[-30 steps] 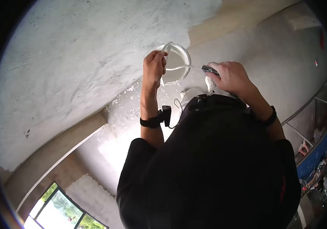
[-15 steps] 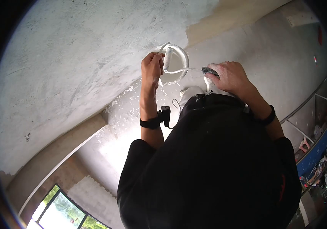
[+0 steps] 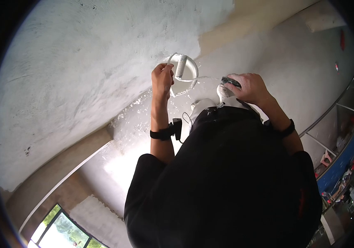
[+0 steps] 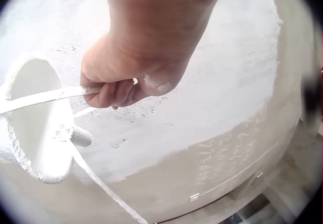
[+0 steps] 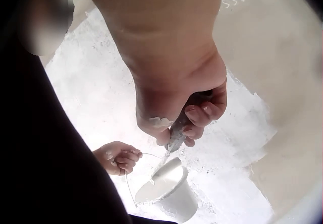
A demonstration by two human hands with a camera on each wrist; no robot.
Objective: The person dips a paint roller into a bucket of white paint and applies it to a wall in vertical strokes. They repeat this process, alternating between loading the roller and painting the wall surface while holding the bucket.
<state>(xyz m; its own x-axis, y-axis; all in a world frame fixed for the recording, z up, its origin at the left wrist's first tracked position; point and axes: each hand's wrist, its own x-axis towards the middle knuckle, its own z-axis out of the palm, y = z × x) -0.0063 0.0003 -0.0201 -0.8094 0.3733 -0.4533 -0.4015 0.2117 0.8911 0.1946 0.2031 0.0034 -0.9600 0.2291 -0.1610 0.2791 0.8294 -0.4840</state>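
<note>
In the head view my left hand (image 3: pixel 161 80) grips the white-coated handle (image 4: pixel 50 98) of a white bucket (image 3: pixel 194 71). The bucket's open top faces up and shows white paint inside. My right hand (image 3: pixel 250 87) holds the dark grip (image 3: pixel 231 82) of a paint roller, its fingers curled round it in the right wrist view. A thin white-coated rod (image 4: pixel 106 186) runs from the grip to the roller sleeve (image 3: pixel 181 67), which lies over the bucket's mouth, near the left hand. White smears mark both hands.
A wall (image 3: pixel 82 53) with a fresh white coat rises at the left, next to a bare tan patch (image 3: pixel 218 37). White splashes (image 3: pixel 133 109) dot the floor beside the bucket. A metal rail (image 3: pixel 319 142) and clutter lie at the right, a window (image 3: pixel 63 231) at lower left.
The roller sleeve has come more fully into view over the bucket's mouth and now slants. Both hands and the bucket sit slightly lower in the head view; both grips remain.
</note>
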